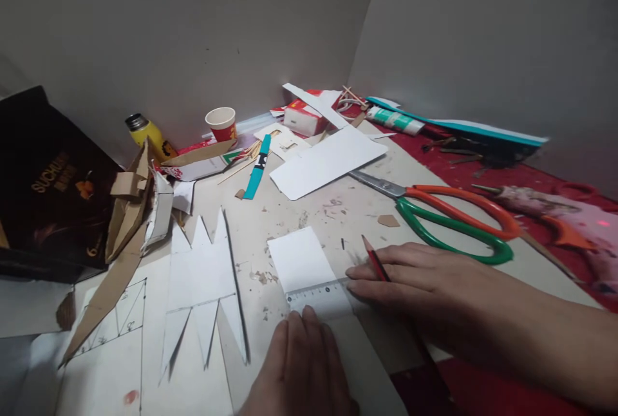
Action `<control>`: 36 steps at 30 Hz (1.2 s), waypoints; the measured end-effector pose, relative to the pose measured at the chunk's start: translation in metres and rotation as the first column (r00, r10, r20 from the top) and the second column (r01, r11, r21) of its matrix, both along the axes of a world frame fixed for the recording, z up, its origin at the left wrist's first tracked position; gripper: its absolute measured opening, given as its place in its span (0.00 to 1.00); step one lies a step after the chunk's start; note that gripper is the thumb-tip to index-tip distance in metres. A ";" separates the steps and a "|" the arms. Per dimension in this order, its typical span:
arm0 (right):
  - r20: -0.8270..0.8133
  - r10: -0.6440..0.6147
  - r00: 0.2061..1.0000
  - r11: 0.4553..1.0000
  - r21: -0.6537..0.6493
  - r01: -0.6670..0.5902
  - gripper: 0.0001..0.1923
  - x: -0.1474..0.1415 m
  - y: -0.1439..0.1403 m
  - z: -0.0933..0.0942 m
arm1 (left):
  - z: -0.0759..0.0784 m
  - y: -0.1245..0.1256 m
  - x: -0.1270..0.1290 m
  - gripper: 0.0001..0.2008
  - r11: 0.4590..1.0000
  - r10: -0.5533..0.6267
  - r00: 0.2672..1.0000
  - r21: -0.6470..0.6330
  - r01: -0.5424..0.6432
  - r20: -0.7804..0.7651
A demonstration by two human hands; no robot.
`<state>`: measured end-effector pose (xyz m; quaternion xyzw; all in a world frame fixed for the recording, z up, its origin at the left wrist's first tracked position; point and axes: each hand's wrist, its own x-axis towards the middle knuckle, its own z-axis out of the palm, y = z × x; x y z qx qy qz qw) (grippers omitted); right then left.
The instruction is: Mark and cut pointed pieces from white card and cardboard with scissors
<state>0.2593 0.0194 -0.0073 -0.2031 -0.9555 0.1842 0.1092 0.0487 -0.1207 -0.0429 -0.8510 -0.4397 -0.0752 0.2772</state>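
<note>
A clear ruler (313, 293) lies across a strip of white card (302, 255) on the work surface. My left hand (304, 364) lies with its fingers outstretched at the ruler's lower edge, pressing on the card. A red and black pencil (375, 258) pokes up between the fingers of my right hand (410, 277), whose fingertips rest at the ruler's right end. To the left is a white card piece cut into points (200, 274), with a pencil line across it. Scissors (434, 210) with orange and green handles lie beyond my right hand.
A white card sheet (328, 161) lies behind, overlapping the scissors' blades. A hot glue gun (545, 210) lies at the right. At the back stand a paper cup (222, 125) and a yellow bottle (150, 136). A dark box (48, 184) and cardboard scraps (103, 300) crowd the left.
</note>
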 end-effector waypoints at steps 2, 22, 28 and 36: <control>0.005 0.075 0.997 0.997 -0.038 -0.074 0.15 -0.002 -0.001 0.005 | 0.000 0.000 0.001 0.16 1.000 0.015 1.000 0.023 -0.016 0.020; -0.078 0.133 0.988 0.989 0.077 -0.127 0.26 0.014 0.003 -0.024 | 0.000 0.003 0.004 0.13 0.997 0.005 0.993 0.077 -0.014 0.118; -0.103 0.148 0.984 0.987 0.082 -0.140 0.28 0.013 0.002 -0.020 | -0.002 0.001 0.007 0.12 0.997 0.047 0.988 0.060 -0.056 0.144; -0.060 0.159 0.986 0.983 0.103 -0.152 0.23 0.003 0.000 0.001 | -0.007 -0.003 0.001 0.15 0.999 0.014 0.999 0.050 -0.016 0.044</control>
